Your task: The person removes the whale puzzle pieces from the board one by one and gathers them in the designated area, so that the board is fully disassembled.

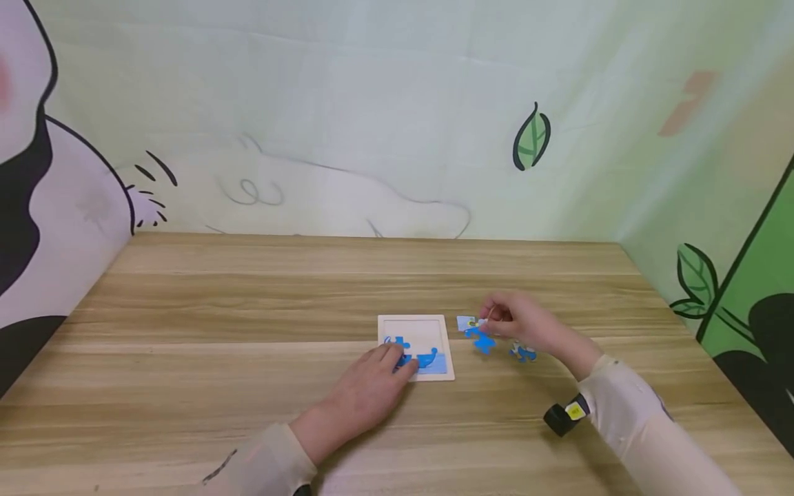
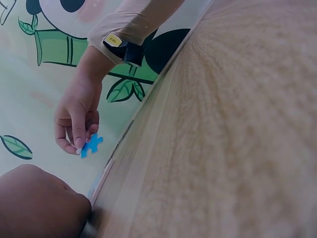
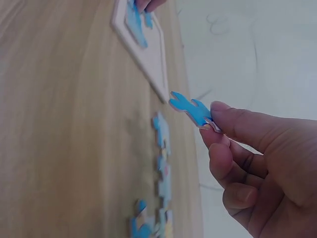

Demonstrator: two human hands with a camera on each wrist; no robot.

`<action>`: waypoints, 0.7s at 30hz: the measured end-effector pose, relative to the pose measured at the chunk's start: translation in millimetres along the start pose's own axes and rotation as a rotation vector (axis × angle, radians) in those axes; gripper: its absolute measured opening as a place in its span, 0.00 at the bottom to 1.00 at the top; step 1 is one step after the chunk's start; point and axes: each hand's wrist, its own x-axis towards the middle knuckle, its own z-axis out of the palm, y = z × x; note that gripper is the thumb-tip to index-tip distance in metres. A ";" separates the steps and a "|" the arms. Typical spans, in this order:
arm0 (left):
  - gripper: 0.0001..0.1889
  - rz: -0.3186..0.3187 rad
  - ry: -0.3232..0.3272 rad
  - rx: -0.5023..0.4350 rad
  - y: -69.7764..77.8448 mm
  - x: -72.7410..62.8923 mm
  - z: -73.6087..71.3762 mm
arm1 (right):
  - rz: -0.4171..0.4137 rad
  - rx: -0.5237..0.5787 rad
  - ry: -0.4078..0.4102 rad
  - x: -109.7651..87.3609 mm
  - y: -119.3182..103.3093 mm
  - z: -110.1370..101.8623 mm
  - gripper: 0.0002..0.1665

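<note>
My right hand (image 1: pixel 517 320) pinches a blue jigsaw piece (image 3: pixel 190 109) between thumb and forefinger, above the table just right of a square puzzle tray (image 1: pixel 451 365). That piece (image 2: pixel 92 145) also shows below the right hand's fingertips in the left wrist view. My left hand (image 1: pixel 372 386) rests with its fingers on the lower left of the tray, touching the blue pieces there and covering part of them. Fitted along the tray's bottom is a blue section (image 1: pixel 434 363) of the picture; the upper part shows bare board.
Right of the tray lie loose jigsaw pieces, among them a pale blue one (image 1: pixel 465 322) and a blue and white one (image 1: pixel 523 352). The wooden table (image 1: pixel 217 303) meets a wall covering (image 1: pixel 347 103) printed with cartoons at the back.
</note>
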 end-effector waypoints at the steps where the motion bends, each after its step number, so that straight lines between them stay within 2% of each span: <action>1: 0.13 0.002 0.000 0.004 0.1 0.1 0.0 | 0.004 0.004 0.001 -1.1 2.6 0.2 0.07; 14: 0.13 -0.005 -0.030 0.014 1.5 1.2 0.7 | 0.061 0.009 0.023 -14.4 28.3 7.5 0.06; 21: 0.14 -0.007 -0.036 0.009 1.9 1.3 0.6 | 0.046 -0.104 0.071 -17.7 32.3 10.5 0.06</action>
